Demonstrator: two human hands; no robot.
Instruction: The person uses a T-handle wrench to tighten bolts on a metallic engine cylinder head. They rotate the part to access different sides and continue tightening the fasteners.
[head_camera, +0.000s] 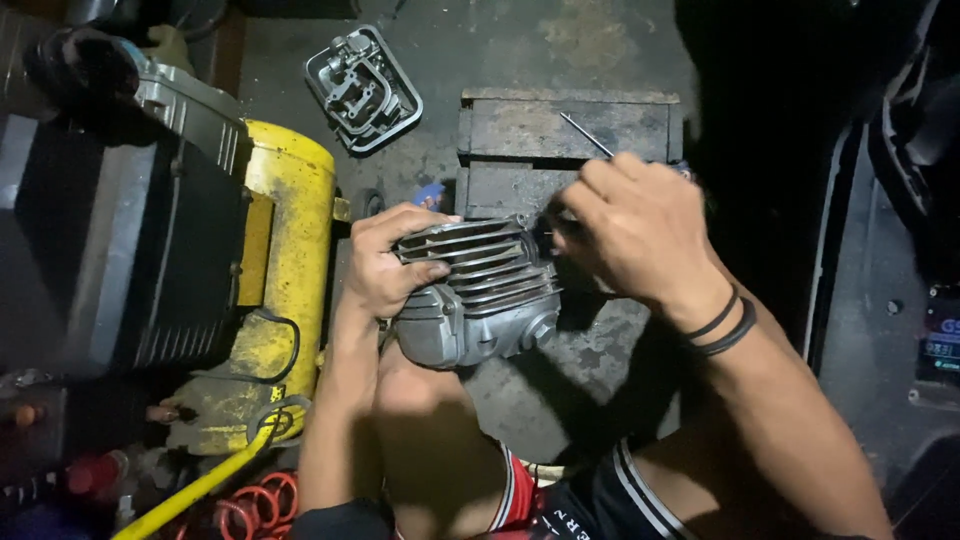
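Note:
A grey finned engine cylinder head (480, 300) rests on my knee over the concrete floor. My left hand (385, 260) grips its left side, fingers hooked over the fins. At the head's right end my right hand (630, 230) is closed around a thin metal tool (585, 133), whose shaft sticks up and to the left past my knuckles. The tool's working tip is hidden behind my fingers. Two dark bands circle my right wrist.
A worn wooden block (570, 130) lies just beyond the head. A metal engine cover (362, 88) sits on the floor at the back. A yellow tank (285, 270) with a dark machine stands on the left, a yellow hose (200, 485) and red coiled hose below it.

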